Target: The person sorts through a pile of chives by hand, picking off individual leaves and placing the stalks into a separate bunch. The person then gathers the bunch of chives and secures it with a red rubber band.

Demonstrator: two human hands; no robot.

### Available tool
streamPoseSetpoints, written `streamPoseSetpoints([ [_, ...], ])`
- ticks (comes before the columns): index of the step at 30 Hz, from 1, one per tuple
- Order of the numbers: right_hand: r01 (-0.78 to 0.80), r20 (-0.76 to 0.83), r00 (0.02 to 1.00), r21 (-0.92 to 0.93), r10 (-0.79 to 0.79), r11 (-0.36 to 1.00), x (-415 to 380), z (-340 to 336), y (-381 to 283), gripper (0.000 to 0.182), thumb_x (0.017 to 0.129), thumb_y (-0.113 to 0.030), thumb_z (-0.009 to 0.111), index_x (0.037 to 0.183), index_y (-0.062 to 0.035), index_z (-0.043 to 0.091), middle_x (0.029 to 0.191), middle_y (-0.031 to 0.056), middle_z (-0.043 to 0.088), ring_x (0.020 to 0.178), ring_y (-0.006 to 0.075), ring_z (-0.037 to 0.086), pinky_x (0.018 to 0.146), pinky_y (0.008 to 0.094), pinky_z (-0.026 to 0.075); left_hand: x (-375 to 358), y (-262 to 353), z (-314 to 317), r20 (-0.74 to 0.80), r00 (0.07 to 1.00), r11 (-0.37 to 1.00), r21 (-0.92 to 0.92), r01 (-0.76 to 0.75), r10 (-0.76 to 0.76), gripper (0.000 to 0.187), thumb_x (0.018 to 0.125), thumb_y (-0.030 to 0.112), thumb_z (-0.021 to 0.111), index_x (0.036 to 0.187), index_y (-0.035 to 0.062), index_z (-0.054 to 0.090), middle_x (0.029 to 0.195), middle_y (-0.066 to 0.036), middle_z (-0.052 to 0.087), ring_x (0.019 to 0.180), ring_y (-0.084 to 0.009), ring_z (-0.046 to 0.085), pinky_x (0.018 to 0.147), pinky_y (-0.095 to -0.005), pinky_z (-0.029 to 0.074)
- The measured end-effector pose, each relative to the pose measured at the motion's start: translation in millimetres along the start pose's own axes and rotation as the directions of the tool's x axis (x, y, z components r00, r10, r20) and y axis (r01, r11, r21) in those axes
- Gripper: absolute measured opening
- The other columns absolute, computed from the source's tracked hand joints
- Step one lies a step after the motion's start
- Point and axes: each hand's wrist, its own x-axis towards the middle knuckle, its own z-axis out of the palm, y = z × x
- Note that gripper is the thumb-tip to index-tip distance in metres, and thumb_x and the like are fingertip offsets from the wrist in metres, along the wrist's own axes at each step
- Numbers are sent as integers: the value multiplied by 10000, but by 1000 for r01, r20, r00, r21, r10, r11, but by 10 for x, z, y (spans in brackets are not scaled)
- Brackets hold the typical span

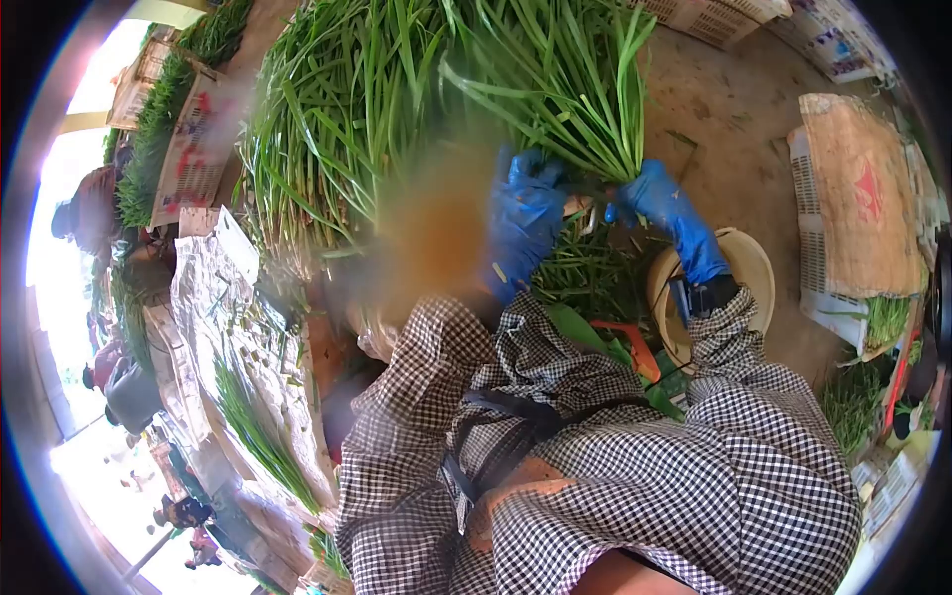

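My right hand [669, 203], in a blue glove, is closed around the lower stems of a bunch of long-leaved greens [595, 104]. Its leaves fan up and to the left. My left hand [528, 213], also gloved in blue, is beside it with bent fingers apart, just below the leaves; I see nothing held in it. A brownish blur on the lens hides part of the left wrist and what lies beside it. A large heap of the same greens [347, 109] lies ahead and to the left, stem ends toward me.
A pale bucket [749, 273] stands below my right wrist. Loose green trimmings [590, 273] lie beneath my hands. To the right is a crate covered with brown sacking [863, 198]. At left, a white sheet [253, 347] bears cut pieces and some greens. Other people are in the left background.
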Motion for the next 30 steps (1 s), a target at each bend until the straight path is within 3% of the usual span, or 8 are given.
streamPoseSetpoints([
  [7,-38,-341,940,-34,24,999,-418,-986,-49,259,806,-190,629,980,2,641,684,65,651,494,81,541,406,226,384,-16,-89,69,-37,995,975,205,-85,94,288,720,254,611,1000,263,677,1225,4,514,1156,-290,416,1095,-503,188],
  [13,392,-613,745,82,-263,916,-863,-1325,-296,290,832,-246,628,1034,-40,653,701,45,658,489,70,516,415,200,361,-30,-32,-33,-8,995,986,137,-100,102,285,720,270,630,1000,251,673,1208,-14,525,1131,-302,437,1065,-521,235],
  [16,236,-503,838,-15,-211,972,-792,-1100,-665,287,845,-295,629,1025,-75,665,703,47,661,475,67,518,409,209,378,13,150,-280,-52,996,995,63,-72,75,299,730,315,638,1017,236,663,1175,-38,545,1105,-318,462,1027,-550,271],
  [23,535,-203,835,87,-511,840,-361,-292,-1776,282,830,-272,656,1007,-53,659,715,52,654,486,80,545,402,221,381,-408,351,-1262,-174,982,987,-153,40,-67,846,730,396,718,1378,18,327,1342,-233,420,1172,-384,460,976,-450,357],
  [25,513,-56,858,130,-510,849,-483,237,-2162,332,805,-279,682,1010,-21,641,736,58,653,512,88,565,418,231,400,-655,338,-1528,-125,936,466,-884,46,-328,853,742,296,754,1391,-7,291,1368,-181,410,1224,-281,430,972,-381,371],
  [26,517,62,852,58,-520,854,-465,511,-2232,349,792,-280,693,1013,-16,634,743,57,652,534,98,572,446,245,422,-770,249,-1732,-103,950,360,-933,11,-295,1011,699,301,797,1425,-7,164,1359,-174,399,1247,-247,398,1032,-357,309],
  [27,529,175,837,-18,-518,849,-459,774,-2298,367,778,-281,705,1016,-12,626,751,56,651,556,108,580,474,258,444,-896,230,-1779,-213,910,78,-977,-198,-357,809,729,288,771,1342,-31,350,1205,-137,525,1078,-204,524,915,-331,425],
  [30,610,430,662,167,-614,775,-912,1595,-2583,343,762,-235,716,997,-5,622,756,59,644,613,125,594,541,285,476,-1490,-291,-1939,-212,751,-47,-950,-308,-625,208,843,198,646,969,37,608,820,-23,611,721,-116,580,601,-244,462],
])
